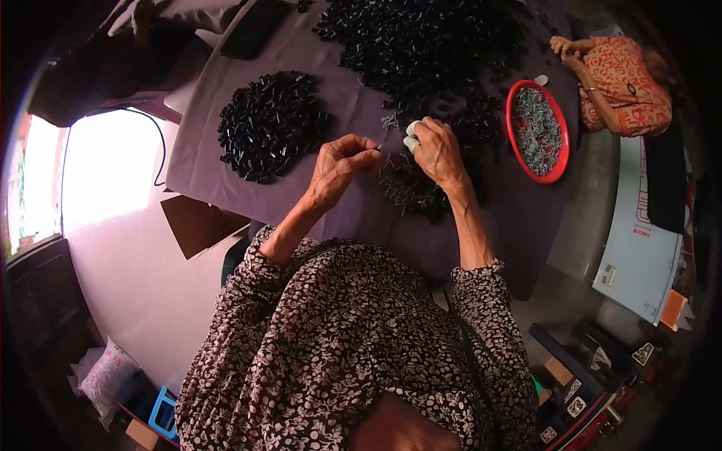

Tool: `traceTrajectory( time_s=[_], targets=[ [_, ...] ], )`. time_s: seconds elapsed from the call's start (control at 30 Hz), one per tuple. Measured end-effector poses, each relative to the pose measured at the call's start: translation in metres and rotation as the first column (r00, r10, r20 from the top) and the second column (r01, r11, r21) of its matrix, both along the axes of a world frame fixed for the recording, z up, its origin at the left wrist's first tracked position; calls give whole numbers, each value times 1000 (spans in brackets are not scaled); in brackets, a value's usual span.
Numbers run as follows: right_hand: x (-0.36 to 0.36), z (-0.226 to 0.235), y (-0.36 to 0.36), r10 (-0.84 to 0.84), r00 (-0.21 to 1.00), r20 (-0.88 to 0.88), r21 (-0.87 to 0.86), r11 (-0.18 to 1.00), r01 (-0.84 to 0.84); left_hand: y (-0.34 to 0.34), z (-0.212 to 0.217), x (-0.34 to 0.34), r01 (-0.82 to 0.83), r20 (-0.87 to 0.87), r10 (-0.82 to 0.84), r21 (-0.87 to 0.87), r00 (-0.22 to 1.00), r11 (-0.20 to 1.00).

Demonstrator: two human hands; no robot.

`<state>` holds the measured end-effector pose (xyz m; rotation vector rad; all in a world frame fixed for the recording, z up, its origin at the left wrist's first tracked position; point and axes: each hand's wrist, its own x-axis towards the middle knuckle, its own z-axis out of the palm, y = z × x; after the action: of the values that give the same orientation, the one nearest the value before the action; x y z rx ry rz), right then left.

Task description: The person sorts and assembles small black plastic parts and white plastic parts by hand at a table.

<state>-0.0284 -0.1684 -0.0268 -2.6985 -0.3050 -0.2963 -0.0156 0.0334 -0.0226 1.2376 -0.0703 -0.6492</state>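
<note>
Over the cloth-covered table, my left hand [336, 169] pinches a small dark piece [378, 148] between thumb and fingertips. Just to its right is my right hand [438, 152], its thumb and a finger wrapped in white coverings and drawn together. Whatever those fingertips may hold is too small to make out. A few small grey metal pieces [389, 121] lie on the cloth between the hands, toward the far side. Beneath and in front of my right wrist spreads a loose pile of black pieces with thin pins [406, 189]. To the left of my left hand sits a rounded heap of small black parts [269, 128].
A large heap of black parts [429, 45] covers the table's far side. At right stands a red oval basin [512, 124] of grey metal pieces. A dark flat object [256, 28] lies far left. Another person in an orange patterned top [624, 83] sits beyond the right edge.
</note>
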Motion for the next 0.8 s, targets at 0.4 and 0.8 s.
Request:
traceTrajectory(
  time_s=[0.4,0.8],
  targets=[
    [9,3,1,103,991,90,-143,986,-89,-11,10,11,-23,43,24,-33,999,999],
    [3,14,-12,-68,963,-260,622,751,221,-21,17,12,-34,10,35,-66,999,997]
  ],
)
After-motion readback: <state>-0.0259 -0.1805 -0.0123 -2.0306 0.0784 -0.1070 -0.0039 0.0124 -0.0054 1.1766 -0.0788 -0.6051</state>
